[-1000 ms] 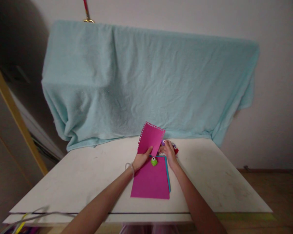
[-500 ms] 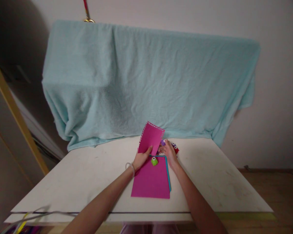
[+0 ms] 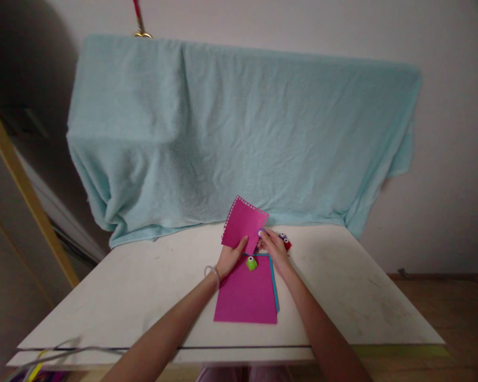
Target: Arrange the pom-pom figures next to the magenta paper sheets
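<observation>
The left hand is closed on the lower edge of a small magenta card, thumb on its near face, and holds it tilted up off the white surface with its perforated-looking top and left edges toward the draped cloth. The right hand meets the card at its right edge, fingers curled around a small purple paper punch that sits right at that edge; only a bit of the punch shows between the fingers, and whether the card edge is actually inside it cannot be told. Just below the two hands a green paper punch rests on the far end of a large magenta sheet lying flat on the surface, and a blue sheet peeks out along the right side from underneath it. A red punch lies just beyond the right hand, partly hidden by it. Behind the surface, a light blue towel hangs over something bulky against the wall. A thin bangle circles the left wrist.
</observation>
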The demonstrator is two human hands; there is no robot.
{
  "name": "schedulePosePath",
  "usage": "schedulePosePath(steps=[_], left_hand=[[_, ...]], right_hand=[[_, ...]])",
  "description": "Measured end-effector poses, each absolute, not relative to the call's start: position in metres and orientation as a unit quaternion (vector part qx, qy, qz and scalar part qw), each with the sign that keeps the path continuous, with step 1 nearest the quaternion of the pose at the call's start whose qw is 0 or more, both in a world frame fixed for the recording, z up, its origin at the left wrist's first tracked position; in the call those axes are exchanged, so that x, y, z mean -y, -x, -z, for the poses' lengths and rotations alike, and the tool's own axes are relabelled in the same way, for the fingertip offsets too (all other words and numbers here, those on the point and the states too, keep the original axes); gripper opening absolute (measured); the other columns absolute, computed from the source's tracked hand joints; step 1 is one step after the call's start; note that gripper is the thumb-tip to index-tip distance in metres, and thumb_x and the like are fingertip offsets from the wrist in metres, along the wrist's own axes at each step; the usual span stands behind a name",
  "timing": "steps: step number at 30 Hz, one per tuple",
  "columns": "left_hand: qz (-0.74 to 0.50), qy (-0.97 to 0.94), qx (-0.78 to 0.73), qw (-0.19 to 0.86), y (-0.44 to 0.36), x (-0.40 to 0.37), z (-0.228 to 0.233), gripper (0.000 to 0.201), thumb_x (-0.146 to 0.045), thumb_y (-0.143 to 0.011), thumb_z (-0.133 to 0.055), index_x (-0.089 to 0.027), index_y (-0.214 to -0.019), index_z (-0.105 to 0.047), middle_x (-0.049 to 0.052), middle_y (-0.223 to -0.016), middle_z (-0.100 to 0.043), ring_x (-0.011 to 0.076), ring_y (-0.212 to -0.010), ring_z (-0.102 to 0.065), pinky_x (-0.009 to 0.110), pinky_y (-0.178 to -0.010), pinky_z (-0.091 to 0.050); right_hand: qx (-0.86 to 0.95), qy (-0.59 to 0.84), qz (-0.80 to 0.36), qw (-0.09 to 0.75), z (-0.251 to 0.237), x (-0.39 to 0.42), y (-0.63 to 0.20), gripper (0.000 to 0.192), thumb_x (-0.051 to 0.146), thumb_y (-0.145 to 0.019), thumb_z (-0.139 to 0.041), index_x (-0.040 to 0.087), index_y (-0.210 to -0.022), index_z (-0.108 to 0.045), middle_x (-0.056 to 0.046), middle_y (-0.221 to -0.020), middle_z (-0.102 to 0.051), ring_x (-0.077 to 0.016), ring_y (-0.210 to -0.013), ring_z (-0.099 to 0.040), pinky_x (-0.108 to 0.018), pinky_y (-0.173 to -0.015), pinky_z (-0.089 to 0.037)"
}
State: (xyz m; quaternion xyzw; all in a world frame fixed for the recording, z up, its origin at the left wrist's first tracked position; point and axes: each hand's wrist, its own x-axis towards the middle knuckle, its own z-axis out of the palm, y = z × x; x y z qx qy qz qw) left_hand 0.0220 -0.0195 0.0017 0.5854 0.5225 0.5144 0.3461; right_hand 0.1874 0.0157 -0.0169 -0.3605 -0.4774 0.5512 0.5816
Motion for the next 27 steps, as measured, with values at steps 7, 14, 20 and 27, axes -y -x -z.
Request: schedulePosePath(steps=[7, 14, 20, 27], left_hand=[[-0.537, -0.599, -0.482, 0.347, -0.017, 0.011, 0.008, 0.047, -0.059, -0.091, -0.053, -0.015, -0.101, -0.069, 0.010, -0.091, -0.073, 0.0250, -0.097, -0.065, 0.040, -0.096, -0.049], [-0.512, -0.601, -0.511, 0.340, -0.014, 0.004, 0.020, 0.046, -0.059, -0.092, -0.049, -0.016, -0.081, -0.064, 0.003, -0.074, -0.065, 0.0189, -0.071, -0.057, 0.030, -0.074, -0.049], [-0.500, -0.624, -0.498, 0.337, -0.016, 0.005, 0.018, 0.045, -0.057, -0.092, -0.045, -0.018, -0.074, -0.059, 0.001, -0.070, -0.061, 0.0168, -0.066, -0.053, 0.027, -0.066, -0.044], [-0.502, -0.612, -0.514, 0.332, -0.016, 0.006, 0.018, 0.047, -0.059, -0.091, -0.046, -0.018, -0.073, -0.059, 0.001, -0.069, -0.060, 0.0171, -0.066, -0.052, 0.027, -0.065, -0.044]], right_hand=[[0.466, 0.339, -0.571, 0.584, 0.016, -0.015, -0.186, 0.034, 0.050, -0.070, -0.083, 0.021, -0.082, -0.068, 0.001, -0.072, -0.064, -0.0132, -0.061, -0.055, -0.026, -0.059, -0.045], [0.447, 0.331, -0.601, 0.573, 0.015, -0.013, -0.187, 0.035, 0.040, -0.063, -0.089, 0.020, -0.084, -0.069, -0.001, -0.080, -0.070, -0.0153, -0.068, -0.062, -0.029, -0.068, -0.051], [0.458, 0.375, -0.561, 0.578, 0.020, -0.018, -0.190, 0.042, 0.040, -0.054, -0.093, 0.022, -0.081, -0.067, 0.002, -0.072, -0.069, -0.0139, -0.055, -0.058, -0.028, -0.053, -0.049], [0.490, 0.376, -0.542, 0.570, 0.013, -0.016, -0.195, 0.037, 0.044, -0.060, -0.090, 0.021, -0.079, -0.068, 0.003, -0.067, -0.064, -0.0115, -0.054, -0.051, -0.025, -0.051, -0.043]])
